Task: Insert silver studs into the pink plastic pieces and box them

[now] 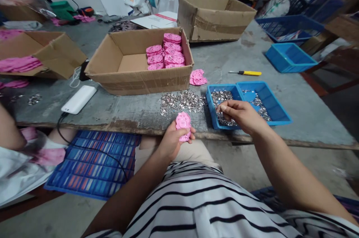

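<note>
My left hand (171, 141) grips a pink plastic piece (183, 121) near the table's front edge, thumb across its lower part. Over the left blue tray (213, 109), which holds small shiny metal parts, my right hand (238, 113) has thumb and fingertips pinched together; whatever is between them is too small to make out. A loose pile of metal parts (182, 101) lies on the table beyond my left hand. Just behind that pile sits a small stack of pink pieces (198, 77).
A cardboard box (140, 83) with stacked pink pieces stands beyond the pile. A second blue tray (276, 99), a yellow-handled screwdriver (252, 73) and another box (218, 25) are to the right. A white power bank (80, 99) with a cable lies left. Another person's leg shows at far left.
</note>
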Demonstrator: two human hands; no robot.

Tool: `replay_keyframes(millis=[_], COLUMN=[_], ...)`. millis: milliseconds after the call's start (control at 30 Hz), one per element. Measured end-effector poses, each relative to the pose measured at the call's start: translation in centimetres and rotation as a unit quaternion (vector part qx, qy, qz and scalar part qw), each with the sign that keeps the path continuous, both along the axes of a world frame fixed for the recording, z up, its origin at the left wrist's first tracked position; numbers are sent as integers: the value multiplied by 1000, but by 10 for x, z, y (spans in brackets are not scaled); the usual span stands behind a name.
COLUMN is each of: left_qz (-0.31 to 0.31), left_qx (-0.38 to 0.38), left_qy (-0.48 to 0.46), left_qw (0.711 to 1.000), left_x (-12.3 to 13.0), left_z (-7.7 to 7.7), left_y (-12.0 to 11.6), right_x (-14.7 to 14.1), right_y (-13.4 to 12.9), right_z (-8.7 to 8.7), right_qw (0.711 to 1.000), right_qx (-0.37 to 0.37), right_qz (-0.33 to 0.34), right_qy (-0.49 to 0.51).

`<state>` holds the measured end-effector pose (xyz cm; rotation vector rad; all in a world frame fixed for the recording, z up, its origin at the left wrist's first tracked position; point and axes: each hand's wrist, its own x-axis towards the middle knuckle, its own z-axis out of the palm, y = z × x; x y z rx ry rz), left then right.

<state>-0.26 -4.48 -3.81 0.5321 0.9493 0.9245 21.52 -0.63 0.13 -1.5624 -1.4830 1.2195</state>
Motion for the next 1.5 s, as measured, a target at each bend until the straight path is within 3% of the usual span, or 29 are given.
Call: replay_keyframes(millis=[133, 267, 433, 600, 700, 900, 1067, 1167, 1233, 1333, 1400, 1500], left_qz=[-8, -16, -15, 11, 53, 65, 78, 74, 67, 61, 63, 64], left_qx=[18, 36, 26, 53, 86, 97, 99, 99, 95, 93, 93, 97], left_qy=[0, -1, 2, 41, 92, 109, 105, 102, 99, 98, 99, 97], left_qw=[1000, 999, 1000, 998, 991, 987, 986, 987, 988, 989, 989, 988], left_x=[1, 3, 2, -2, -3, -4, -7, -7, -7, -7, -7, -7], left_z=[11, 17, 14, -2, -16, -28, -31, -32, -31, -30, -29, -30], left_y=[3, 3, 1, 12, 23, 30, 28, 29, 29, 30, 29, 28], right_x=[-13, -16, -16, 5, 27, 37, 41, 52, 52, 38, 23, 4], right_y=[-6, -5, -8, 14, 53, 122, 129, 113, 95, 63, 45, 32], right_z=[6, 6, 4, -5, -7, -3, 0, 5, 6, 1, -7, -16], right_qw=[997, 996, 997, 991, 953, 906, 866, 873, 893, 898, 860, 803], right_qx=[-7, 10, 25, 104, 155, 93, 68, 93, 108, 72, 40, 25], right_qz=[24, 23, -5, -62, -141, -146, -182, -200, -152, 23, 124, 155], right_qy=[79, 86, 74, -61, -217, -386, -462, -435, -409, -433, -493, -575])
